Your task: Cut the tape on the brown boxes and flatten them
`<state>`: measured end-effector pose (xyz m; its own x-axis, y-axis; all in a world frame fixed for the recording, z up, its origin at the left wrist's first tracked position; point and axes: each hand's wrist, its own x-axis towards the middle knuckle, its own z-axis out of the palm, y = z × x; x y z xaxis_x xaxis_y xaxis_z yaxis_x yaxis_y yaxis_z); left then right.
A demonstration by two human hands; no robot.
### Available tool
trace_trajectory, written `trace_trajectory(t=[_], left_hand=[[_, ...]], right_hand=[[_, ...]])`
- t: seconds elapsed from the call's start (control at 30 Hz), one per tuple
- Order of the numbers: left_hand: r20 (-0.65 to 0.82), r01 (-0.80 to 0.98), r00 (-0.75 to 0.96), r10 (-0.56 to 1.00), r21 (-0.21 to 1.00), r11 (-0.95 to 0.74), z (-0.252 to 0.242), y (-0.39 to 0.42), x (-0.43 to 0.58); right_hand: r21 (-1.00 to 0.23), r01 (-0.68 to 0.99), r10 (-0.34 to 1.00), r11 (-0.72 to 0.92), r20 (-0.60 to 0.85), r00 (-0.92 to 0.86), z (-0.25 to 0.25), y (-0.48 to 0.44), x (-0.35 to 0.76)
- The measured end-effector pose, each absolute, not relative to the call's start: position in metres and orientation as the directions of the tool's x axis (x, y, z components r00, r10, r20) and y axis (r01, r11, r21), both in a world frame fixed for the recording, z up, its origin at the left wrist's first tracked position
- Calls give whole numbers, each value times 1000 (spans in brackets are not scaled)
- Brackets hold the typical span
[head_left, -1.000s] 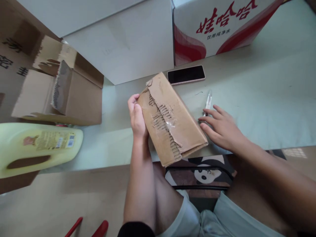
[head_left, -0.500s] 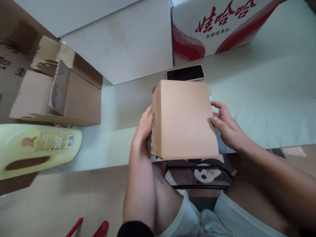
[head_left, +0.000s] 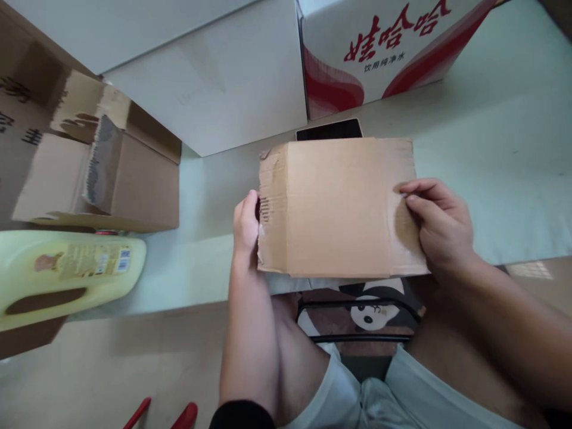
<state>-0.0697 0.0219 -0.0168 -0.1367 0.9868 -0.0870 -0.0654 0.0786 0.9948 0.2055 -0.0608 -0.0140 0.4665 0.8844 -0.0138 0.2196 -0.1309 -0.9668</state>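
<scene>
A flattened brown cardboard box point(head_left: 337, 208) is held up over the near edge of the pale green table point(head_left: 491, 179), its plain side facing me. My left hand point(head_left: 245, 223) grips its torn left edge. My right hand point(head_left: 440, 223) pinches the box's right flap, thumb on top. A black phone point(head_left: 328, 130) lies on the table just behind the box, half hidden by it.
A white box point(head_left: 214, 83) and a red-and-white printed carton point(head_left: 379, 47) stand at the back. An open torn cardboard box point(head_left: 102, 167) sits at the left, with a yellow jug point(head_left: 67, 271) lying in front of it. A panda-print stool point(head_left: 361, 313) is below the table edge.
The cardboard box was turned from its torn side to its plain side and spread wider. My right hand left the table and took hold of the right flap. The small tool on the table is now hidden.
</scene>
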Motion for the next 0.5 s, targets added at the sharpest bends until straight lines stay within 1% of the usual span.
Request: trace_trajectory(t=[0.07, 0.13, 0.17, 0.23, 0.3, 0.33, 0.4, 0.43, 0.5], left_hand=[[-92, -126, -105, 990, 989, 78, -17, 21, -71], [-88, -153, -65, 994, 985, 77, -15, 20, -70], [-84, -157, -59, 995, 985, 74, -14, 19, -70], [-78, -181, -97, 992, 982, 59, -11, 20, -69], [-60, -222, -189, 980, 975, 17, -11, 22, -68], [-48, -242, -235, 971, 970, -10, -11, 24, -68], [-36, -258, -291, 956, 965, -43, -15, 27, -69], [-38, -253, -301, 953, 966, -42, -17, 28, -70], [-55, -230, -292, 955, 973, -14, -20, 30, -73]], right_hand=[[-958, 253, 886, -132, 0, 463, -18, -60, 209], [-959, 249, 885, -138, -7, 465, -22, -58, 214], [-968, 207, 881, -138, -24, 473, -24, -58, 216], [-992, 38, 875, -118, -86, 476, -25, -56, 218], [-989, -128, 898, -71, -120, 423, -26, -55, 218], [-984, -170, 923, -56, -116, 367, -27, -55, 217], [-988, -150, 973, -38, -71, 222, -30, -57, 214], [-995, -99, 988, -17, -32, 152, -33, -58, 213], [-997, 67, 998, 50, 53, 38, -40, -62, 210]])
